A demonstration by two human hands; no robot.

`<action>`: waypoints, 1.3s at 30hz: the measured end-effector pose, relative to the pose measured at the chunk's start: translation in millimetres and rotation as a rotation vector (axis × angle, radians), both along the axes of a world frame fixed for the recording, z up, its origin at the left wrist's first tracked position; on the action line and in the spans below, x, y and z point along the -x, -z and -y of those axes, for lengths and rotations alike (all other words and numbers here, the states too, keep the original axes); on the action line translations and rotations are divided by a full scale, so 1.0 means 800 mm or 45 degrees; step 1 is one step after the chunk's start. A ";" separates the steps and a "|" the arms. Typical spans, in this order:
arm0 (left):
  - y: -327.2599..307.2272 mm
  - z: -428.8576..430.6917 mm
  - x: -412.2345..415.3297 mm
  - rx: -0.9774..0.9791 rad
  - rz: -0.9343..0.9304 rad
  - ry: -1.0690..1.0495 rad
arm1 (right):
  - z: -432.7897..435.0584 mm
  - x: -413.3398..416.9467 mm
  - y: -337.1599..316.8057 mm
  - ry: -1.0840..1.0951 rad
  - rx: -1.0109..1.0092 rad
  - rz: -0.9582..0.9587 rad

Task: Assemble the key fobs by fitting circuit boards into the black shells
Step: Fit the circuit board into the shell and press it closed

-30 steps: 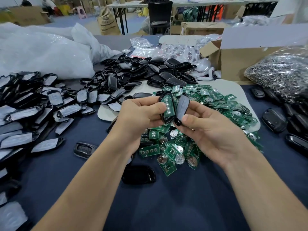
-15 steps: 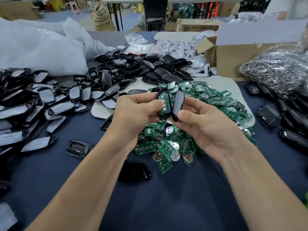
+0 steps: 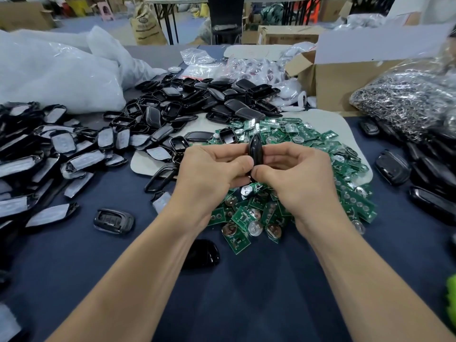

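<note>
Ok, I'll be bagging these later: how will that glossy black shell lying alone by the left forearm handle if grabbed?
The glossy black shell looks smooth and rounded, so probably slippery to pinch. Pushed, it would likely slide or spin on the blue table cover. Small and hard-looking, so probably light and stiff.

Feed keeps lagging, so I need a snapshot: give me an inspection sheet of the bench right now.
Surface: dark blue table cover, pale mat under the boards.
Job's things: black key fob edge-on between both hands; pile of green circuit boards; heap of black shells.
Clutter: film-covered parts left; plastic bags; bag of metal rings; cardboard box.
Hands: left hand and right hand both pinch the fob.
Cables: nothing seen.
Surroundings: tables and cartons behind.
</note>
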State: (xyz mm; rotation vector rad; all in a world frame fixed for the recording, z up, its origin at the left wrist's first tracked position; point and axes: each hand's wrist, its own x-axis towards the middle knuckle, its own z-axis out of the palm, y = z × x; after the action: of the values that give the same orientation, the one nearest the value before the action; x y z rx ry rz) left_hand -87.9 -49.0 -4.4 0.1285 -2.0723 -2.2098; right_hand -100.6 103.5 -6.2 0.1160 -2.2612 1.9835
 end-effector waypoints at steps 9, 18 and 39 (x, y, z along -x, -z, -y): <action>-0.005 0.014 0.005 0.092 0.016 0.243 | -0.003 0.000 0.002 -0.009 -0.068 0.006; -0.002 0.023 0.006 0.065 0.009 0.289 | -0.002 -0.002 -0.001 -0.134 -0.077 0.078; 0.000 0.019 0.003 0.192 -0.091 0.213 | 0.000 -0.006 -0.007 -0.103 -0.125 0.129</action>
State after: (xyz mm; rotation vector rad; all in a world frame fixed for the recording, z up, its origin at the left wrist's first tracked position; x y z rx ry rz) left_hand -90.2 -64.1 -4.5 -0.1397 -2.2754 -2.0994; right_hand -95.8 103.6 -0.4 0.1216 -2.4552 1.9591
